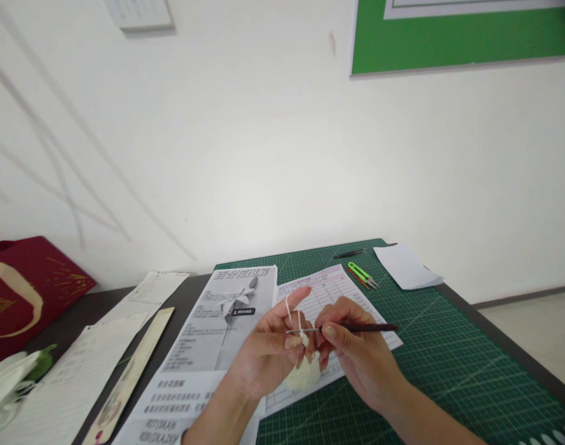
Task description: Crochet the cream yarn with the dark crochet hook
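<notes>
My left hand (268,349) pinches a small cream crochet piece (303,374) between thumb and fingers, with white yarn (289,309) looped over the raised index finger. My right hand (356,352) grips a dark crochet hook (366,328) whose tip points left into the work at the pinch. Both hands hover just above a printed form (329,293) and a grey instruction sheet (217,321) lying on the green cutting mat (449,346).
Green-handled snips (362,274) and a dark thin tool (350,254) lie at the mat's far edge beside a white paper (407,267). A ruler (131,371), more papers (92,364), a red bag (23,290) and a white-green object (8,383) lie left. The wall stands close behind.
</notes>
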The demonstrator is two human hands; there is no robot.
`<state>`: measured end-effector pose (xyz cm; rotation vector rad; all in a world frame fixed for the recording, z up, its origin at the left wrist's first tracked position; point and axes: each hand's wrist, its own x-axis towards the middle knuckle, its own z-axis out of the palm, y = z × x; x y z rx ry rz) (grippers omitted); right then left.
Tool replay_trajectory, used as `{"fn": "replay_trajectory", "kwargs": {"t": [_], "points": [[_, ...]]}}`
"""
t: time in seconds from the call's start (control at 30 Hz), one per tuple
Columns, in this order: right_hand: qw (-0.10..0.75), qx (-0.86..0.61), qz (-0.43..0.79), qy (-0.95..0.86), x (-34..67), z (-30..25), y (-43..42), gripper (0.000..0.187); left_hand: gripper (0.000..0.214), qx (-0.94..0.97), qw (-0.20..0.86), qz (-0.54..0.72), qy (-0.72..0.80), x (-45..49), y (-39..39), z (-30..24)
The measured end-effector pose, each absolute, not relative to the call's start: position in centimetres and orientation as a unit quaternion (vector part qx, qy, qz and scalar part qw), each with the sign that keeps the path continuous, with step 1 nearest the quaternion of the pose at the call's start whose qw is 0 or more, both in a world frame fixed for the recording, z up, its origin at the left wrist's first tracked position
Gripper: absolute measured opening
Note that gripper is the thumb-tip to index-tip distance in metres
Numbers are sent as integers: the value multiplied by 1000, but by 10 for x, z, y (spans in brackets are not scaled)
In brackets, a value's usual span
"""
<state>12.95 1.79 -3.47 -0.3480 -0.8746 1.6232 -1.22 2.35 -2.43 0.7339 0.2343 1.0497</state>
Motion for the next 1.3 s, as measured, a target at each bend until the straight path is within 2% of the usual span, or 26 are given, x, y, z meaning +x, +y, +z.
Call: {"fn": "replay_trajectory", "kwargs": {"t": [0.37,0.87,1.1,1.3], "points": [[595,-192,668,-404,129,-37,18,10,50,348,784,495,135,-13,23,-26],[564,-188,729,-339,130,-32,23,14,50,318,778,525,133,-17,25,-21],[589,-229,702,-328,134,-31,26,27,50,333,776,522,124,-19,27,-23],[587,-205,707,-337,133,-29,22,21,49,339,773,520,132,-17,26,-22]]}}
